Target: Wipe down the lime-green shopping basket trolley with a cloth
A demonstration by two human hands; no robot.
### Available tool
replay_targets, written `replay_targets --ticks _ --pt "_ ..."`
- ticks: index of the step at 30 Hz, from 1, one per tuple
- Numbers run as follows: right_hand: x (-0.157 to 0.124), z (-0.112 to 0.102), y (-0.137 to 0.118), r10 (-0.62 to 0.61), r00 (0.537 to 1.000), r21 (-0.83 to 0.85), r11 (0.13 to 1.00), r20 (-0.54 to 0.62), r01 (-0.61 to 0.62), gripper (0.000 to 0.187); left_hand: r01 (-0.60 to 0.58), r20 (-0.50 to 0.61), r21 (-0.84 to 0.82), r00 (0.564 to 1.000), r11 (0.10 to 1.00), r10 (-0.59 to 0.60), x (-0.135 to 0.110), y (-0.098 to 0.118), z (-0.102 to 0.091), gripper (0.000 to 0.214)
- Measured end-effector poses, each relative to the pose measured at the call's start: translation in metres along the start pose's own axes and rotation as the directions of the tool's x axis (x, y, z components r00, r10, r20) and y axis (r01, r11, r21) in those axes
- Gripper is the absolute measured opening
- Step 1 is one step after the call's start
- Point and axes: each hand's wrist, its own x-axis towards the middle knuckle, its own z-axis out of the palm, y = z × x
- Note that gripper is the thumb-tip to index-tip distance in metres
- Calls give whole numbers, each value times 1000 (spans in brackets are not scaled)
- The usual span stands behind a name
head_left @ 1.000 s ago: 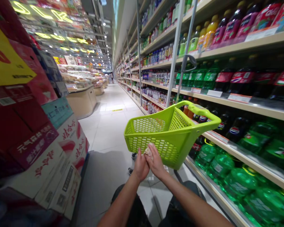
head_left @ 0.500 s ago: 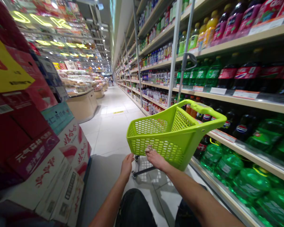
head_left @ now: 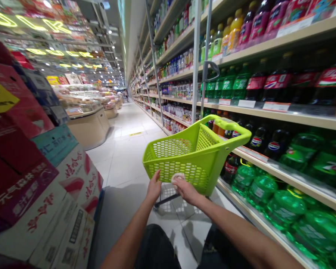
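A lime-green plastic shopping cart with perforated walls stands in front of me, side-on, its handle toward the shelves. My right hand is closed on a crumpled whitish cloth, in front of the cart's near side wall; whether the cloth touches the wall I cannot tell. My left hand is beside the basket's lower left corner, fingers stretched up and nothing visible in them. Part of that hand's fingers is turned away from view.
Drink shelves run along the right, with big green bottles low down. Stacked cartons stand close on the left. A tiled aisle leads away past a rounded display counter.
My right hand's cloth now shows as a looser, rounder bundle. My left hand has risen slightly, its fingers more upright. The view has turned a little to the right.
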Motion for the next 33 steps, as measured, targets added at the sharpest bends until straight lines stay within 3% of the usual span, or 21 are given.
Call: replay_targets --ticks 3,6,9,11,13,15,17,19,21,23,25,27,29,33 --pt "7 -33 -20 103 992 341 937 -79 -70 32 14 209 -107 978 994 9 -9 9 15 57" --pt "23 -66 -21 212 967 437 890 -145 -129 31 155 388 -147 918 977 -88 -18 16 35 34" --pt "28 -77 -12 251 900 286 946 -356 -151 32 204 275 -219 951 954 -140 -24 19 55 26" --pt "22 -71 -12 180 885 125 982 -430 -139 32 254 219 -331 958 909 -188 -27 21 66 24" --pt "9 -58 -17 76 931 -20 996 -357 -89 35 318 209 -445 946 837 -249 -29 25 71 20" --pt "-5 -44 -22 12 978 -115 993 -210 -37 48 400 262 -498 915 770 -306 -32 30 70 18" --pt "-15 -34 -21 -10 995 -174 985 -103 -8 62 484 366 -477 868 733 -335 -33 33 64 29" --pt "-14 -32 -11 -70 995 -222 974 -64 54 55 523 435 -413 833 746 -342 -31 34 55 39" --pt "1 -39 4 -171 983 -266 953 -73 146 39 493 375 -320 850 809 -369 -24 33 44 42" --pt "28 -51 18 -258 960 -325 922 -107 212 32 422 209 -203 900 884 -382 -11 29 34 42" --pt "56 -61 29 -311 943 -390 888 -115 245 34 299 20 -56 954 953 -299 3 23 25 39" --pt "72 -61 38 -339 938 -434 857 -72 277 34 176 -74 78 983 981 -171 13 15 19 32" --pt "70 -48 47 -342 940 -443 840 19 314 31 114 -80 164 992 980 -102 17 6 17 25" --pt "29 -17 58 -291 934 -415 839 207 353 24 128 -62 221 991 967 -117 12 -8 18 17"
